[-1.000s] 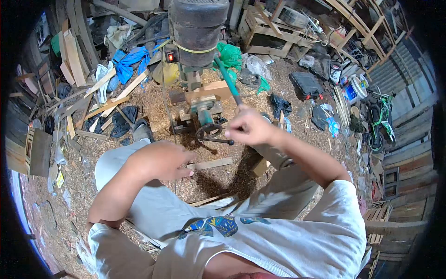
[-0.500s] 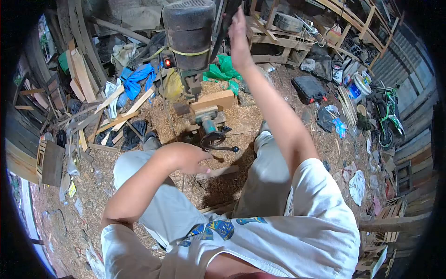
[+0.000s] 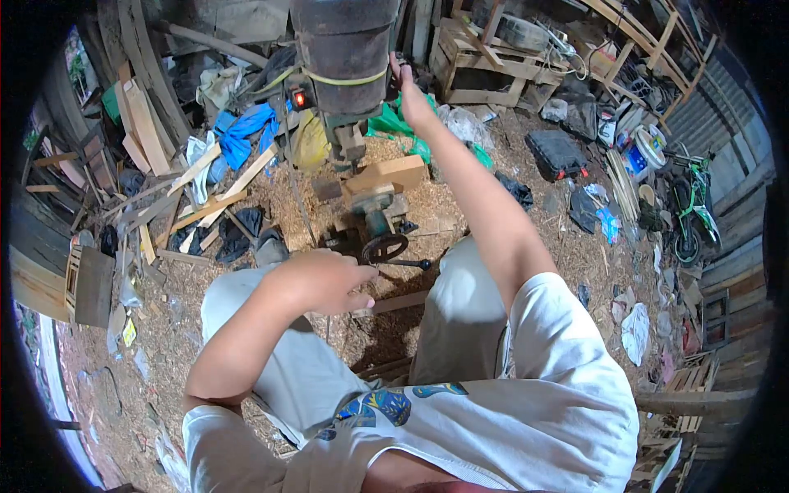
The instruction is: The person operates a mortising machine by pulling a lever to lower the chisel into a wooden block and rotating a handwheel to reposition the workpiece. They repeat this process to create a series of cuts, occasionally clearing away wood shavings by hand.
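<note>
A dark motor housing (image 3: 341, 57) with a yellow band stands ahead, above a chuck (image 3: 349, 148). Beneath it, a wooden block (image 3: 386, 178) sits in a vise, whose round handwheel (image 3: 385, 248) faces me. My right hand (image 3: 417, 105) is raised at the housing's right side; its fingers are partly hidden, and I cannot make out whether they hold anything. Near the handwheel, my left hand (image 3: 333, 283) hovers over my left knee, empty, with its fingers apart.
Wood strips (image 3: 238, 185) and blue plastic (image 3: 246, 135) lie to the left. Green plastic (image 3: 390, 122) is behind the machine. To the right are a black case (image 3: 555, 154), a white bucket (image 3: 643, 152) and a small green bike (image 3: 692, 205). Wood shavings cover the floor.
My right hand has moved down and slightly left, from beside a dark lever that no longer shows clearly. The housing and vise appear slightly lower and further right. My left hand has barely moved.
</note>
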A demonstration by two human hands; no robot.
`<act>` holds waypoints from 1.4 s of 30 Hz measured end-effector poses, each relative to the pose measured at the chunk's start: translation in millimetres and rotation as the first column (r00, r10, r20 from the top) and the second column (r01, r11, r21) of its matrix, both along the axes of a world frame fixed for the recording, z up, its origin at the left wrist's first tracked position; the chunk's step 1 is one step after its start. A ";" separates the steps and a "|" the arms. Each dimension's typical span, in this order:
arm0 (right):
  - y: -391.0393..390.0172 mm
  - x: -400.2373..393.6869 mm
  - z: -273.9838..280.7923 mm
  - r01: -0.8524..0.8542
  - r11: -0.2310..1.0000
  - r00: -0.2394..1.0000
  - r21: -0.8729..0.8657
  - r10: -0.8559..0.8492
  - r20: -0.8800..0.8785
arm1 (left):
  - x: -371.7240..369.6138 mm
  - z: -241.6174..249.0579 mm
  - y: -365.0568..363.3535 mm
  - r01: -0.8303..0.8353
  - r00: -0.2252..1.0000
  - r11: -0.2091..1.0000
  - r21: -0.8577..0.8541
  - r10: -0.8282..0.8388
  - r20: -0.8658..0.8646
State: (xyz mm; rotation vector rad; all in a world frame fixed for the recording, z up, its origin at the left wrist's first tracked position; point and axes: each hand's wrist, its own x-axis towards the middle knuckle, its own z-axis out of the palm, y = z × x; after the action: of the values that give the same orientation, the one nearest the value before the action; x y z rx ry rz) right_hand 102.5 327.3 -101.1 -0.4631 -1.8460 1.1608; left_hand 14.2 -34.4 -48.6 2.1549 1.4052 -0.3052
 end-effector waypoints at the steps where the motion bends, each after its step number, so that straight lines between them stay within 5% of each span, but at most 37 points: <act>1: 3.4 -5.4 -0.1 0.001 0.999 1.000 0.037 0.000 -0.011 | -2.6 -0.1 -1.8 -0.001 1.000 1.000 0.013 0.001 -0.004; 4: 1.1 7.0 -13.1 0.108 0.991 0.982 0.079 -0.119 0.148 | -5.1 3.6 -5.8 -0.016 0.999 0.999 0.048 0.014 0.037; 6: -6.1 10.3 -22.5 0.134 0.986 0.986 0.096 -0.143 0.092 | -3.5 7.8 -5.8 -0.014 0.999 0.999 0.030 0.013 0.039; 8: 6.0 14.8 -38.4 0.254 0.932 0.918 0.259 -0.316 0.238 | -3.1 8.5 -6.6 -0.014 0.999 0.999 0.029 0.012 0.047; 10: 3.4 15.9 -55.2 0.343 0.885 0.902 0.316 -0.404 0.153 | -3.4 9.8 -8.8 -0.006 0.997 0.999 0.042 0.003 0.073; 13: -14.3 31.5 -71.6 0.542 0.756 0.657 0.368 -0.654 0.376 | -3.7 11.0 -11.4 -0.001 0.998 0.999 0.038 -0.001 0.069; 19: -52.3 67.7 -135.2 0.490 0.776 0.407 0.396 -0.606 0.683 | -7.4 12.6 -16.0 -0.010 0.998 0.999 0.031 0.008 0.055; 25: -113.7 112.3 -230.6 0.230 0.959 0.100 0.165 -0.191 0.976 | -7.0 11.7 -13.5 -0.030 0.999 0.999 0.011 0.030 0.036; 27: -135.6 124.1 -276.3 0.320 0.938 0.175 0.130 -0.194 0.965 | -5.1 14.4 -11.7 0.003 0.999 1.000 -0.004 -0.003 0.033; 30: -167.4 124.0 -268.8 0.360 0.930 0.118 0.078 -0.128 0.985 | -4.3 10.8 -11.2 0.030 0.999 0.999 0.014 -0.030 0.035; 33: -162.4 131.0 -335.6 0.342 0.939 0.126 0.024 -0.071 0.990 | -3.9 8.4 -10.8 0.027 0.999 1.000 0.011 -0.028 0.040; 39: -168.3 129.8 -324.8 0.505 0.821 0.275 -0.267 0.140 0.951 | -1.5 5.5 -6.7 0.023 0.999 1.000 -0.007 -0.023 0.025; 42: -166.5 126.9 -333.5 0.437 0.889 0.222 -0.138 0.042 0.974 | 0.7 3.7 -4.3 0.019 1.000 0.999 -0.036 -0.019 0.019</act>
State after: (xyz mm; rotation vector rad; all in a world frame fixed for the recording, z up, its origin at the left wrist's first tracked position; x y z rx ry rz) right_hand 229.4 160.8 -434.7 -2.0415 -2.3945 1.0994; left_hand 15.0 -38.8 -44.9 2.1379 1.3599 -0.3148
